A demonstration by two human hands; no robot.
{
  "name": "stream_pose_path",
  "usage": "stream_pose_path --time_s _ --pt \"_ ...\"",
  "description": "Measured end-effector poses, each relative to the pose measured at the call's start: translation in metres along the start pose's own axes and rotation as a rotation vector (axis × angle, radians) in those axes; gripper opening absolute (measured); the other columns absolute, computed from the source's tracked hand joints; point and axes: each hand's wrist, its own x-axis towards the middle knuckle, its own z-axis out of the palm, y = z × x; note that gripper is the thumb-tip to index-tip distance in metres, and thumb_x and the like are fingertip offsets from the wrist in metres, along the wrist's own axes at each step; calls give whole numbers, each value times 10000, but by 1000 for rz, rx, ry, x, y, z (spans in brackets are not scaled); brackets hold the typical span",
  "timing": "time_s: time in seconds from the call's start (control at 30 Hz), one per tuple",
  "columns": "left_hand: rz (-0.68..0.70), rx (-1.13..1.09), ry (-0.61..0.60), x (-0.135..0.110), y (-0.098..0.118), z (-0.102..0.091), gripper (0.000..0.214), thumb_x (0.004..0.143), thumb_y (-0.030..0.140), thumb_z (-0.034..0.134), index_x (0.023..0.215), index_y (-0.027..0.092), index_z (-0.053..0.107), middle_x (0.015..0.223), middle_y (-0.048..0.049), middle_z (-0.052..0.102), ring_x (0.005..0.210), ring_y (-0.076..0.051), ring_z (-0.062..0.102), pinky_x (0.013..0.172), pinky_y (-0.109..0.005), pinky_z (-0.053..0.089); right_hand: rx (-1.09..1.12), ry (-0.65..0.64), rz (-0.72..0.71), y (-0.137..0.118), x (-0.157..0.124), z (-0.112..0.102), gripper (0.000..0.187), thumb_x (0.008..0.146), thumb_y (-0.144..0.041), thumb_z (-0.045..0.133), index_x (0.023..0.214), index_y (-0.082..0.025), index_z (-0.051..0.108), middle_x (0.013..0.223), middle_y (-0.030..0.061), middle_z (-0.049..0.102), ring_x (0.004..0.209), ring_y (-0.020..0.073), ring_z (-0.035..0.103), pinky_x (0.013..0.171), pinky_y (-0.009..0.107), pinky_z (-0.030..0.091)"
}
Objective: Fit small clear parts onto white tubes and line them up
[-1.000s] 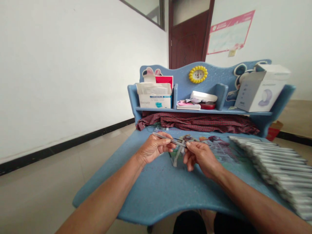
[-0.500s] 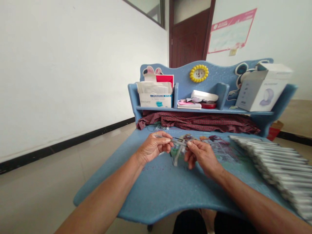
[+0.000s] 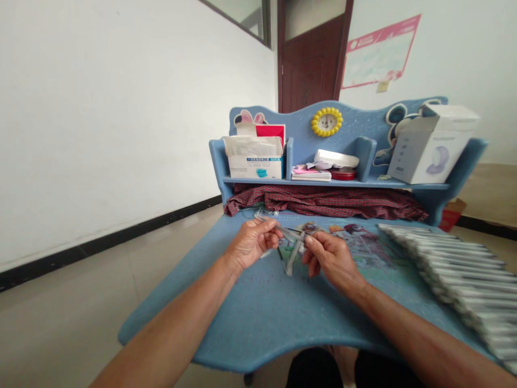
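My left hand (image 3: 252, 243) is closed, thumb and fingers pinching one end of a thin translucent strip (image 3: 290, 234) with a dark line along it. My right hand (image 3: 332, 260) pinches the strip's other end between thumb and forefinger, so it spans the gap just above the desk. Whether it is a sleeve with something thin inside, I cannot tell. Below, another pale translucent strip (image 3: 292, 262) and a thin dark rod (image 3: 281, 257) slant down at the desk.
Many silvery-grey slim pieces (image 3: 448, 269) lie in a row on the blue desk (image 3: 250, 323) at right. Folded checked cloth (image 3: 323, 200) lies under the shelf. Above stand a mask box (image 3: 254, 164), a yellow-rimmed clock (image 3: 326, 122) and a white carton (image 3: 432, 148).
My left hand has tilted slightly and the strip's end now pokes out above its fingers. My right hand has shifted a little left. The whole view has moved slightly.
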Motion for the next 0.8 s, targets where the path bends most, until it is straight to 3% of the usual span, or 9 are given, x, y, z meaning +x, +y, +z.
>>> stream_pose_path --time_s 0.47,0.67,0.8 --pt "61 90 -123 -6 2 3 162 652 173 680 786 93 636 682 -79 664 563 -148 619 595 -293 500 375 -174 370 -5 1 -9 290 805 -413 434 649 -170 450 375 -2 544 207 91 382 231 169 243" --pt "55 120 -147 -7 4 2 180 646 167 685 802 90 636 693 -78 663 590 -154 621 612 -303 503 415 -207 406 -6 1 -10 287 802 -404 431 630 -174 440 346 -14 518 193 87 359 227 170 236" --pt "39 86 -140 -6 2 3 171 663 165 669 810 90 623 683 -75 661 571 -143 617 608 -290 501 352 -159 377 -5 2 -8 290 805 -414 433 652 -168 451 377 -2 544 206 88 384 232 165 245"
